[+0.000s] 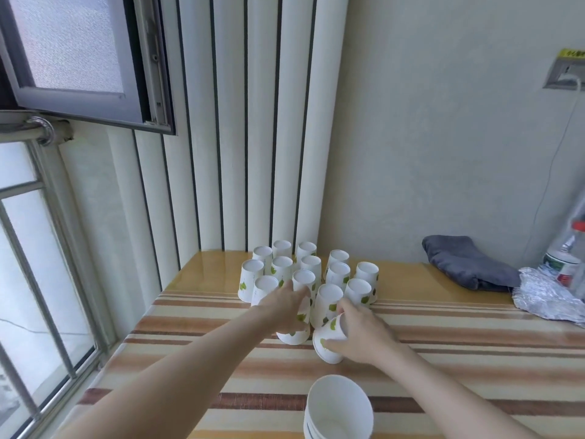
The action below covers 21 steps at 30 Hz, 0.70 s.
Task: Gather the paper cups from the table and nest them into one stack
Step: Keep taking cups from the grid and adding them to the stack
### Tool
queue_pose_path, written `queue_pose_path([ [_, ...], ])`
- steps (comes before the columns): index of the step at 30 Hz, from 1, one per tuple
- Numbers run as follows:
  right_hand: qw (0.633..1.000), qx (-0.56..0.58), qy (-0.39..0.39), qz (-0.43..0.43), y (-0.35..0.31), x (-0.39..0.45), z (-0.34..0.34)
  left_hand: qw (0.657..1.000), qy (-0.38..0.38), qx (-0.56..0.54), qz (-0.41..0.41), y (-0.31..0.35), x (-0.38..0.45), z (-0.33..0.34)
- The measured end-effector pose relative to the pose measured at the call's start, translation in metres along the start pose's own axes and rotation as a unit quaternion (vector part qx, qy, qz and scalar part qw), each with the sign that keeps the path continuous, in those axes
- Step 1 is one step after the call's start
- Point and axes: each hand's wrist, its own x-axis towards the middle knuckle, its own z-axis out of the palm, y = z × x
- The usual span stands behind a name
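Several white paper cups with green leaf prints (pixel 338 274) stand upside down in a cluster at the table's far middle. My left hand (pixel 285 308) wraps around one inverted cup (pixel 296 335) at the near edge of the cluster. My right hand (pixel 361 332) grips another cup (pixel 329 340), tilted on its side just off the table. An upright stack of nested cups (pixel 338 410) stands near me, mouth open, at the bottom of the view.
The table (pixel 459 359) has a striped brown and cream cloth. A folded grey cloth (pixel 468 263), crumpled foil (pixel 550 297) and a plastic bottle (pixel 566 258) lie at the far right. A wall and ribbed panel stand behind; a window is at left.
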Motion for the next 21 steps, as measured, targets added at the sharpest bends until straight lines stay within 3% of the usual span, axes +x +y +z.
queue_pose_path([
  [5, 0.994, 0.084, -0.013, 0.064, 0.018, -0.025, -0.012, 0.997, 0.042, -0.045, -0.039, 0.005, -0.021, -0.003],
  [8, 0.948, 0.281, 0.014, 0.150, 0.023, -0.041, -0.029, 0.963, 0.097, -0.227, -0.108, 0.002, -0.046, -0.022],
  [10, 0.873, 0.455, 0.009, 0.173, 0.024, -0.054, -0.041, 0.888, 0.115, -0.419, -0.152, 0.000, -0.068, -0.035],
  [12, 0.826, 0.540, 0.001, 0.162, 0.021, -0.070, -0.052, 0.789, 0.087, -0.586, -0.162, -0.001, -0.090, -0.042],
  [16, 0.815, 0.564, 0.039, 0.125, 0.010, -0.104, -0.060, 0.675, 0.067, -0.724, -0.125, 0.005, -0.129, -0.044],
  [18, 0.819, 0.561, 0.062, 0.101, 0.006, -0.119, -0.061, 0.661, 0.057, -0.745, -0.071, 0.011, -0.144, -0.044],
  [21, 0.814, 0.570, 0.090, 0.073, 0.003, -0.141, -0.061, 0.713, 0.059, -0.699, 0.011, 0.030, -0.166, -0.047],
])
